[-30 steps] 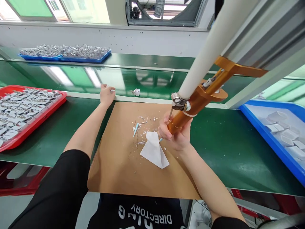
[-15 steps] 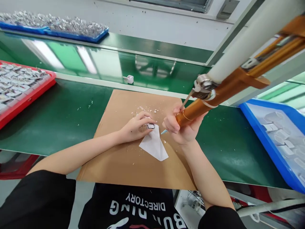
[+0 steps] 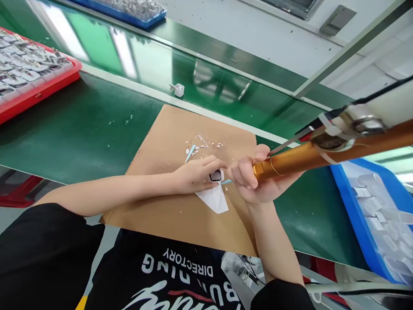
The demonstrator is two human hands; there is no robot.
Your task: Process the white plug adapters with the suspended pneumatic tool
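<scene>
1. Nearest, the person's black shirt (image 3: 180, 275) with white lettering borders the cardboard sheet (image 3: 155, 215), which lies on the green desk (image 3: 64, 146).
2. Above the cardboard, a white cloth (image 3: 215, 200) extends toward the person from below the left hand (image 3: 196, 176).
3. The left hand's fingers (image 3: 217, 164) are closed around a small white part (image 3: 218, 175), located over the middle of the cardboard. Its dark opening faces the person; the opening's long axis runs roughly left to right.
4. The right hand (image 3: 258, 185), just beside the left, has its fingers (image 3: 247, 170) wrapped around the front of an orange tool (image 3: 298, 161). The tool's long axis runs from the right, slightly raised in view, down to the left; its front end points toward the white part. A thin metal lever (image 3: 288, 142) runs along its far side. Whether the tool touches the part cannot be told.
5. One pale blue strip (image 3: 226, 181) shows between the hands; another (image 3: 190, 153) lies beyond the left hand, beside white shavings (image 3: 202, 142).
6. A blue tray (image 3: 353, 219) of clear pieces stands at right, a red tray (image 3: 35, 100) of white units at left.
7. Farther off are a lone white unit (image 3: 178, 90) on a green surface (image 3: 155, 64), and a blue tray of metal pieces (image 3: 142, 20).
</scene>
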